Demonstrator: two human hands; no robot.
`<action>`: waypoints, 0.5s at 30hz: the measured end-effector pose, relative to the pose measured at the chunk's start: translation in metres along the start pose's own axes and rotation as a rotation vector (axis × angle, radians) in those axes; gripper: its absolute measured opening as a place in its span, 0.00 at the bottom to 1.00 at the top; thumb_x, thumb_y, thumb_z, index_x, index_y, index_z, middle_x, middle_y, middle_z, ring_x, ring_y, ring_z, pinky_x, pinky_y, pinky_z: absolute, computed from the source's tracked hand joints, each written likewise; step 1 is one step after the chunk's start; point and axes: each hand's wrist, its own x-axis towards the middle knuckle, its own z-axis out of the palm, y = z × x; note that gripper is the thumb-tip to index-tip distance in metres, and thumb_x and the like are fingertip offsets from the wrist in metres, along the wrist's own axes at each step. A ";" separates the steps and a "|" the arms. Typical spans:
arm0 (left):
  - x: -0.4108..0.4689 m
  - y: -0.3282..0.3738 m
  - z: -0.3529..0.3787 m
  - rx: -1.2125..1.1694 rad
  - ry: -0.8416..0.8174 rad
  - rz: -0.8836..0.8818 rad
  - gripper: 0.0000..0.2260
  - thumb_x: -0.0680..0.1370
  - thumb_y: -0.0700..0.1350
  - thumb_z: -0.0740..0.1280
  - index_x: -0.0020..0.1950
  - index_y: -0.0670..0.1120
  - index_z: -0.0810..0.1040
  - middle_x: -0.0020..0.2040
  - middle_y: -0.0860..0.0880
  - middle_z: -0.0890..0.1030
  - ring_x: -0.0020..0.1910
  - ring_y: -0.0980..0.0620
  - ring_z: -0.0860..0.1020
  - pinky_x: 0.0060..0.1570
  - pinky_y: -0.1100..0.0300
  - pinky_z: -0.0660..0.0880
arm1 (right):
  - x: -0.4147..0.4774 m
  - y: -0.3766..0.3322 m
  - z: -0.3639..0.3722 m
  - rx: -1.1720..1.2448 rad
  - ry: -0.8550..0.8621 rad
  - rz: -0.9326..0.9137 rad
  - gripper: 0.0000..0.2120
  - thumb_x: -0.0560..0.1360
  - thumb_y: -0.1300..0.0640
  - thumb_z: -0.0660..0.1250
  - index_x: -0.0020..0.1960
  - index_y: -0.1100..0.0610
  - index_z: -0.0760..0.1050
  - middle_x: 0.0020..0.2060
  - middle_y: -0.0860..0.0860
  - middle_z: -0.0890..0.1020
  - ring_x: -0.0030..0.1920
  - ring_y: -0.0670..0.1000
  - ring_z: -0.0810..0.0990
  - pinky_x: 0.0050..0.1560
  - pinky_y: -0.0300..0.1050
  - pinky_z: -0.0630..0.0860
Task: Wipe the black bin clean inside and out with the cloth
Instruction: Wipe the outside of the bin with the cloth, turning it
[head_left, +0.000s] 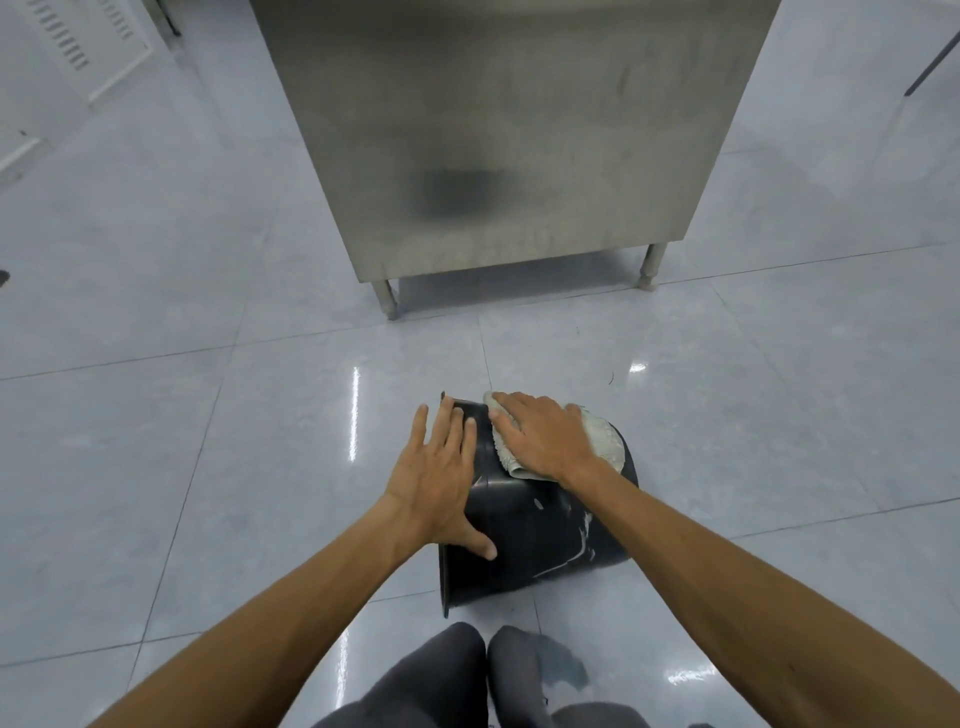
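- Black bin (540, 525) lies tipped on the tiled floor (208, 441), before a steel cabinet (509, 130); white smears (584, 535) mark its side.
- Left hand (441, 478) rests flat on the bin, fingers spread.
- Right hand (540, 436), fingers straight, presses the cloth (602, 439) onto the bin's upper wall.

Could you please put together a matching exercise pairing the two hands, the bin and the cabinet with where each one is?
Things:
1. left hand
2. right hand
3. black bin
4. steel cabinet

Places:
A. on the tiled floor, under both hands
B. standing on legs beyond the bin
C. pressed flat on the cloth
D. spread flat on the bin's bare wall

Pairs: 1-D, 2-C, 3-A, 4-B
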 end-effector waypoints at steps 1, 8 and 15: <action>0.000 0.001 0.001 0.005 -0.012 -0.013 0.67 0.60 0.85 0.53 0.80 0.36 0.42 0.80 0.35 0.44 0.78 0.32 0.37 0.74 0.34 0.41 | -0.003 0.000 0.002 -0.028 0.027 -0.021 0.28 0.83 0.37 0.43 0.79 0.42 0.64 0.74 0.44 0.74 0.70 0.56 0.75 0.67 0.64 0.66; 0.010 0.003 -0.007 -0.016 -0.091 -0.085 0.72 0.55 0.86 0.56 0.79 0.35 0.40 0.80 0.35 0.43 0.78 0.32 0.36 0.74 0.34 0.41 | -0.055 0.003 0.030 -0.114 0.196 -0.093 0.28 0.85 0.39 0.45 0.82 0.45 0.57 0.81 0.47 0.64 0.79 0.59 0.62 0.77 0.67 0.58; 0.007 0.010 -0.007 -0.033 -0.102 -0.100 0.74 0.53 0.85 0.61 0.78 0.33 0.38 0.79 0.30 0.41 0.76 0.28 0.37 0.74 0.32 0.42 | -0.121 0.006 0.065 -0.056 0.314 -0.121 0.29 0.85 0.38 0.49 0.84 0.43 0.53 0.84 0.47 0.56 0.83 0.57 0.52 0.80 0.65 0.46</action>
